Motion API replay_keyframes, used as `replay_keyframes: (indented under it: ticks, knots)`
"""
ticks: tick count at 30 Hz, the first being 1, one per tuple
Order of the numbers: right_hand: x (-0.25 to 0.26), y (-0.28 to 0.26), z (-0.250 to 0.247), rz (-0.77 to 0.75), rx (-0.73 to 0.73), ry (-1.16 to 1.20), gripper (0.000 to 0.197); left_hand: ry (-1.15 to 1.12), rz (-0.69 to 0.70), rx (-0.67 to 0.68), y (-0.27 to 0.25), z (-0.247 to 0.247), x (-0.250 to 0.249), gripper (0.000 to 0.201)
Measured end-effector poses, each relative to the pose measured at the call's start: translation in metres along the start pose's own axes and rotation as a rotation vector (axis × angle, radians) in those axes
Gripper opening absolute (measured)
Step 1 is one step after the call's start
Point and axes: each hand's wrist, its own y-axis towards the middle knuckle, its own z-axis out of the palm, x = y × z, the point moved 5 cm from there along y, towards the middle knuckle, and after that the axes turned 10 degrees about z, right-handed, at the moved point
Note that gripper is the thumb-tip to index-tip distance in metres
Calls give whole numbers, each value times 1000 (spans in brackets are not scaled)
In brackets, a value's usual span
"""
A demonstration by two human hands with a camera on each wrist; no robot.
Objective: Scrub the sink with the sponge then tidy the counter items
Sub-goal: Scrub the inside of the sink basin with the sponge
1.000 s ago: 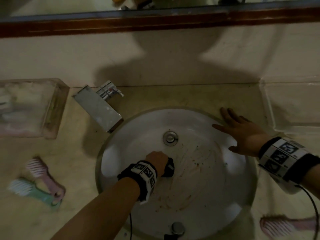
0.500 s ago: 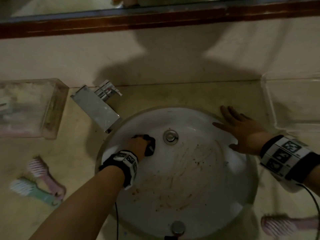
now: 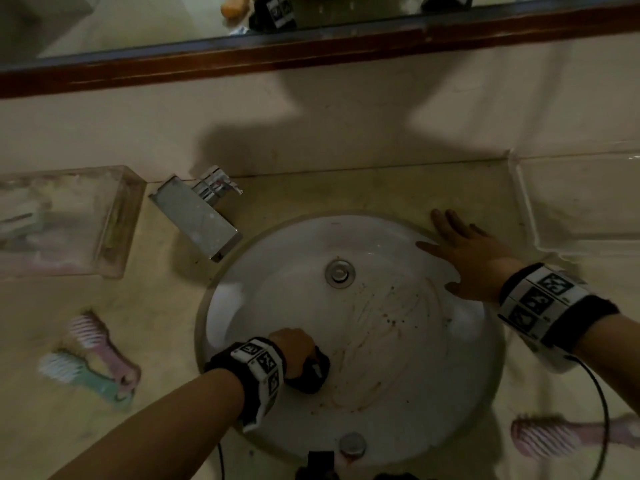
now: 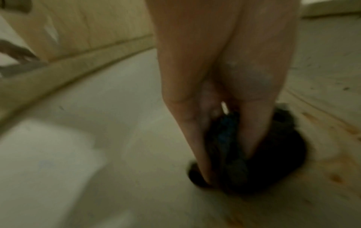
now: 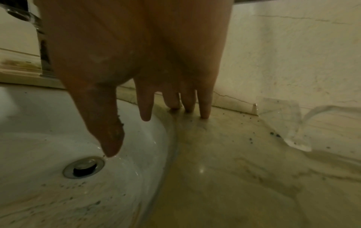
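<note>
My left hand (image 3: 294, 348) grips a dark, crumpled scrubbing sponge (image 3: 310, 372), fingers curled round it, and presses it against the near-left inner wall of the round white ceramic sink (image 3: 249, 292). In the left wrist view the sponge (image 4: 254, 154) sits bunched between my fingers (image 4: 187, 123), touching the basin surface. My right hand (image 3: 471, 258) lies flat with straight, spread fingers across the far-right rim of the sink, fingertips (image 5: 204, 111) on the beige marbled stone bench (image 3: 363, 192), thumb over the basin; it holds nothing. Reddish-brown smears and dark specks (image 3: 384, 327) mark the basin between the round metal drain (image 3: 340, 273) and the sponge. A rectangular chrome tap (image 3: 197, 213) stands at the sink's far-left edge. On the bench to the left lie a pink brush (image 3: 100, 344) and a green brush (image 3: 83, 375), handles touching; another pink brush (image 3: 550, 436) lies near right. A clear plastic box (image 3: 114, 220) sits far left, a clear plastic tray (image 3: 526, 206) far right.
</note>
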Motion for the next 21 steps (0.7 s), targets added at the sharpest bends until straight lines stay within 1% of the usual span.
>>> replay_keyframes:
  ticks: [1,2,5,7,8,9,10,12,13,15,17,19,21]
  knots:
    - [0,1,0,1,-2,-2,86,11,-10,-5,-7,-6,2,42]
    - [0,1,0,1,-3,-6,86,0,-21,-41,-13,-14,6,41]
    - [0,2,2,-3,-3,-12,87,-72,-75,-209,-33,-34,30,42]
    - [-1,2,3,-1,-7,-10,87,-12,-161,-289,-42,-38,51,40]
    - [-1,2,3,-1,-8,-14,87,50,-224,-298,-44,-36,60,36]
    - [-1,3,3,-1,-9,-20,87,83,-271,-252,-43,-29,66,31]
    - [-1,3,3,-3,-10,-25,87,95,-290,-173,-39,-18,66,27]
    - [-1,3,3,-5,-11,-26,88,140,-300,-38,-22,6,57,28]
    - [-2,3,4,-7,-9,-27,88,180,-294,-9,-14,17,49,30]
    - [-1,4,4,-13,-8,-21,89,229,-277,2,4,34,33,35]
    - [-2,5,4,-19,-14,-11,89,209,-253,66,13,42,20,38]
    - [-1,4,4,-24,-20,-3,88,147,-214,103,11,37,11,39]
    - [-1,3,4,-26,-26,-1,88,50,-184,83,6,24,5,39]
